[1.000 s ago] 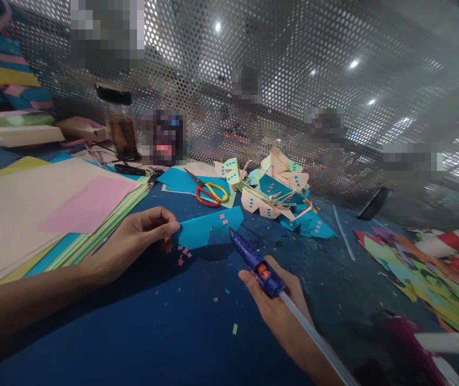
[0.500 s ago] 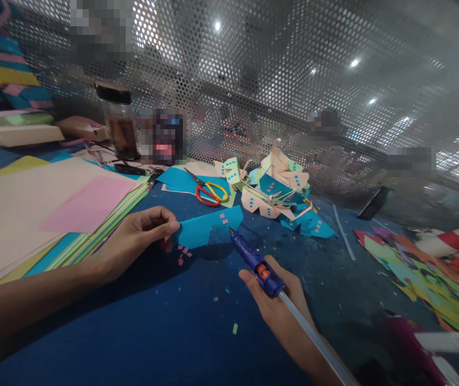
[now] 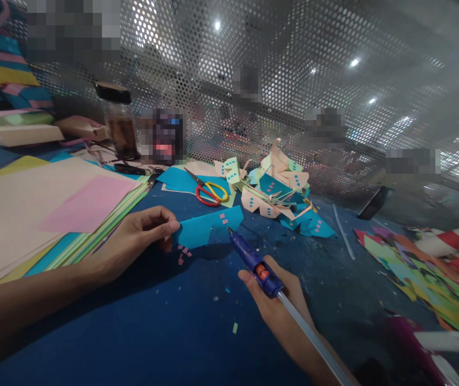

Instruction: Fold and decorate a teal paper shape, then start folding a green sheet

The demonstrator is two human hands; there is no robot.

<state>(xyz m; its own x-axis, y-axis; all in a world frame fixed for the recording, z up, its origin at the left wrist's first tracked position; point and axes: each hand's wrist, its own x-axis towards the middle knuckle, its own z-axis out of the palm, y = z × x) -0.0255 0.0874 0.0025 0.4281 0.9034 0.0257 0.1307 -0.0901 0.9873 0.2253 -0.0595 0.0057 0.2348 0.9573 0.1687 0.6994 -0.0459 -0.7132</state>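
Between thumb and fingers, my left hand [image 3: 149, 231] pinches the left end of a blue paper piece [image 3: 197, 228]. Small pink squares [image 3: 223, 219] sit near that paper's right end. My right hand [image 3: 280, 300] is wrapped round a purple glue gun [image 3: 249, 254], with a long clear glue stick [image 3: 310, 335] coming out of its back. The gun's nozzle is at the lower edge of the blue paper, close to the pink squares; whether it touches cannot be made out. Several loose pink paper bits [image 3: 183, 253] lie just below the paper, near my left fingertips.
Scissors [image 3: 209, 193] with red and yellow handles lie behind the blue paper. Folded paper shapes [image 3: 278, 187] are heaped at the back. Stacked paper sheets [image 3: 24, 214] are on the left, beside a lidded jar [image 3: 120, 123]. Colourful paper pieces [image 3: 434, 273] lie at right. A perforated screen [image 3: 197, 64] stands behind.
The glue gun has shifted very slightly left along the paper's lower edge. My left hand and the blue paper have stayed in place.
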